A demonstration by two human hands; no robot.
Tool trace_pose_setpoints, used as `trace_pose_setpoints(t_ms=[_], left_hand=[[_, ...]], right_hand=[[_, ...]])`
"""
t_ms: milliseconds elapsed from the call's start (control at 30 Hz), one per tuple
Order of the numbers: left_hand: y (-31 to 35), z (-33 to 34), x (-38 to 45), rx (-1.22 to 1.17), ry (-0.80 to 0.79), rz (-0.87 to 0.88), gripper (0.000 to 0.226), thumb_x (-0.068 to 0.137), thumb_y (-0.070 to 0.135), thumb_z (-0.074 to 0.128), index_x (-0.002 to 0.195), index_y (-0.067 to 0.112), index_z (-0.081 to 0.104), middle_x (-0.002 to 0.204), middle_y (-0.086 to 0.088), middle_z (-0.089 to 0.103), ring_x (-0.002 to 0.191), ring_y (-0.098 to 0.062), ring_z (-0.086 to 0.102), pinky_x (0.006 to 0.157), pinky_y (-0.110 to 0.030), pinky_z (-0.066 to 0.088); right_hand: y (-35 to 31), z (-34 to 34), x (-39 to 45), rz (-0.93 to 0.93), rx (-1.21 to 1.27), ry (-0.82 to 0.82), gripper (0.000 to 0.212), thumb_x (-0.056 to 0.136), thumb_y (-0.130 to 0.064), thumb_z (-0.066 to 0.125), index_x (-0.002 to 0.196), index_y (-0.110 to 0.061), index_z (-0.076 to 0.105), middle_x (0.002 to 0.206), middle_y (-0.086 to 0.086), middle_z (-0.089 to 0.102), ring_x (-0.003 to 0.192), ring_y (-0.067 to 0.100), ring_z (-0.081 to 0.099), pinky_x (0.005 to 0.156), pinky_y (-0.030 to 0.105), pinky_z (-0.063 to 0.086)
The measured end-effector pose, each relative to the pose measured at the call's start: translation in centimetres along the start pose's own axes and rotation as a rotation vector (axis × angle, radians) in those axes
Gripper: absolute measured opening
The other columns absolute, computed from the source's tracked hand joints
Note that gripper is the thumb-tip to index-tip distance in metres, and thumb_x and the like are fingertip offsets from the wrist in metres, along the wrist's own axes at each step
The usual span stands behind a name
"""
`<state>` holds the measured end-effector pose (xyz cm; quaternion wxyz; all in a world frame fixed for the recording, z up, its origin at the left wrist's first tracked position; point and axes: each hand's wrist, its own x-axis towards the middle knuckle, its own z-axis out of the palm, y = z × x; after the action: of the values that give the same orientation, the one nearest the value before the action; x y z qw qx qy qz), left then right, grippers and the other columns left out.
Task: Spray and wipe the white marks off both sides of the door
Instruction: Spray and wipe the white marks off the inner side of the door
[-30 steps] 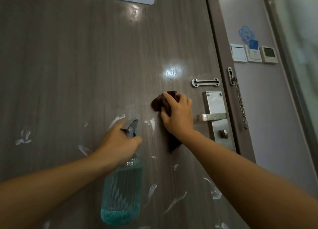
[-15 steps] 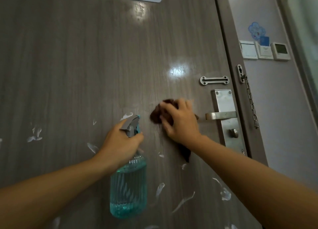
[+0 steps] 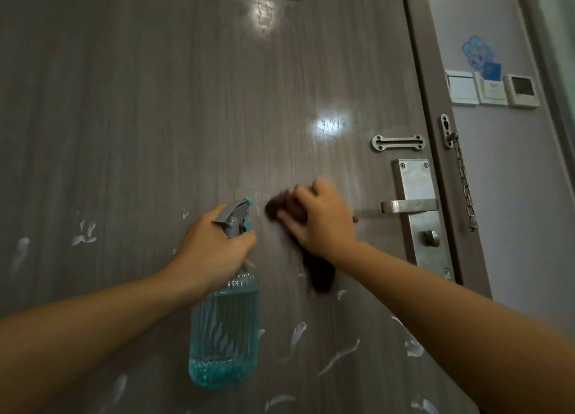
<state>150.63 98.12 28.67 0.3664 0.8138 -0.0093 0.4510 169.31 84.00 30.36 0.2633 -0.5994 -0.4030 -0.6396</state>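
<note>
Brown cloth [image 3: 320, 275], dark and blurred, is pressed flat against the door [image 3: 155, 118] under the right hand [image 3: 320, 223], whose fingers lie spread and fairly straight over it while a tail of the cloth hangs below the wrist. The left hand [image 3: 214, 251] is curled round the neck of the spray bottle [image 3: 224, 336], fingers wrapped below the grey trigger head, forearm reaching in from the lower left. The bottle is clear ribbed plastic, partly filled with pale blue-green liquid, and hangs upright just beside the cloth. The door has a grey-brown wood-grain finish with two glossy light reflections. White marks [image 3: 295, 339] are smeared across its lower half, to the left near the edge and below both hands. A brushed-metal lever handle [image 3: 409, 206] on a tall plate sits right of the wiping hand, and a chain [image 3: 463, 183] hangs on the frame. Compared with half a second ago, the right hand and cloth have slid left, toward the bottle's nozzle and further from the handle.
</note>
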Motion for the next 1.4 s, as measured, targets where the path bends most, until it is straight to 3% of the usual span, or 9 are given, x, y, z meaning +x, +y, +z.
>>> trace_pose_setpoints(t_ms=[133, 400, 633, 800, 933, 1067, 1167, 1267, 1400], left_hand=[[-0.3, -0.4, -0.2, 0.013, -0.005, 0.002, 0.011, 0.096, 0.011, 0.067, 0.094, 0.017, 0.059, 0.081, -0.016, 0.067, 0.067, -0.023, 0.078, 0.048, -0.023, 0.041], [-0.1, -1.1, -0.2, 0.038, -0.019, 0.011, 0.013, 0.097, 0.008, 0.066, 0.106, 0.003, 0.058, 0.096, -0.030, 0.067, 0.060, -0.017, 0.074, 0.043, -0.020, 0.040], [0.4, -1.0, -0.1, 0.070, -0.034, 0.034, 0.018, 0.093, 0.012, 0.069, 0.098, 0.001, 0.055, 0.079, -0.017, 0.052, 0.086, -0.048, 0.071, 0.062, -0.040, 0.048], [1.2, -2.2, 1.2, 0.062, -0.007, 0.031, 0.027, 0.085, 0.014, 0.070, 0.100, -0.001, 0.052, 0.080, -0.011, 0.055, 0.083, -0.053, 0.070, 0.064, -0.044, 0.049], [1.5, -2.0, 1.2, 0.039, 0.020, 0.024, 0.025, 0.087, 0.014, 0.070, 0.104, 0.003, 0.056, 0.084, -0.021, 0.062, 0.087, -0.053, 0.069, 0.062, -0.043, 0.047], [1.7, -1.0, 0.7, 0.023, 0.013, 0.020, 0.019, 0.090, 0.013, 0.068, 0.098, 0.002, 0.055, 0.076, -0.016, 0.055, 0.085, -0.050, 0.071, 0.061, -0.042, 0.047], [2.1, 0.2, 0.3, -0.014, 0.012, 0.037, 0.012, 0.092, 0.011, 0.069, 0.091, 0.013, 0.057, 0.075, -0.008, 0.055, 0.089, -0.050, 0.070, 0.060, -0.036, 0.045], [2.9, 1.3, 0.2, -0.072, 0.002, 0.085, 0.014, 0.092, 0.013, 0.070, 0.088, 0.019, 0.057, 0.071, -0.004, 0.052, 0.079, -0.050, 0.066, 0.057, -0.041, 0.051], [3.8, 2.9, 0.5, -0.132, -0.021, 0.110, 0.011, 0.090, 0.010, 0.070, 0.093, 0.012, 0.060, 0.075, -0.003, 0.053, 0.063, -0.019, 0.049, 0.060, -0.038, 0.046]], right_hand=[[1.9, -1.6, -1.6, -0.358, -0.043, -0.291, 0.043, 0.089, -0.056, 0.063, 0.109, -0.018, 0.060, 0.100, 0.003, 0.052, 0.083, 0.025, 0.056, 0.055, 0.037, 0.048], [0.6, -0.5, 3.3, 0.318, -0.072, -0.003, 0.039, 0.091, -0.052, 0.067, 0.109, -0.018, 0.056, 0.097, -0.001, 0.046, 0.084, 0.023, 0.052, 0.063, 0.033, 0.040], [2.9, -2.4, 1.3, -0.392, -0.194, -0.309, 0.051, 0.092, -0.062, 0.054, 0.119, -0.019, 0.062, 0.101, 0.006, 0.055, 0.084, 0.028, 0.058, 0.057, 0.034, 0.045], [2.7, -2.6, 5.7, 0.335, -0.177, -0.108, 0.048, 0.095, -0.056, 0.060, 0.121, -0.018, 0.053, 0.112, 0.010, 0.054, 0.098, 0.031, 0.056, 0.069, 0.037, 0.041], [0.3, -1.9, 2.9, 0.224, -0.258, -0.126, 0.062, 0.092, -0.051, 0.052, 0.141, -0.014, 0.041, 0.118, 0.016, 0.048, 0.102, 0.031, 0.046, 0.083, 0.040, 0.044], [1.7, -3.7, 2.7, 0.280, 0.053, -0.326, 0.076, 0.087, -0.033, 0.070, 0.153, -0.019, 0.034, 0.130, 0.015, 0.042, 0.119, 0.032, 0.042, 0.102, 0.043, 0.045], [2.4, -5.1, 2.7, 0.455, 0.362, -0.290, 0.068, 0.083, -0.020, 0.083, 0.143, -0.021, 0.052, 0.128, 0.004, 0.054, 0.118, 0.023, 0.056, 0.097, 0.031, 0.047], [1.5, -6.2, 2.4, 0.578, 0.547, -0.212, 0.055, 0.080, -0.014, 0.086, 0.129, -0.020, 0.062, 0.116, -0.003, 0.067, 0.104, 0.016, 0.066, 0.094, 0.038, 0.058], [-1.2, -6.8, 2.0, 0.611, 0.648, -0.160, 0.044, 0.075, -0.014, 0.089, 0.112, -0.022, 0.067, 0.105, -0.003, 0.072, 0.097, 0.016, 0.071, 0.090, 0.047, 0.061]])
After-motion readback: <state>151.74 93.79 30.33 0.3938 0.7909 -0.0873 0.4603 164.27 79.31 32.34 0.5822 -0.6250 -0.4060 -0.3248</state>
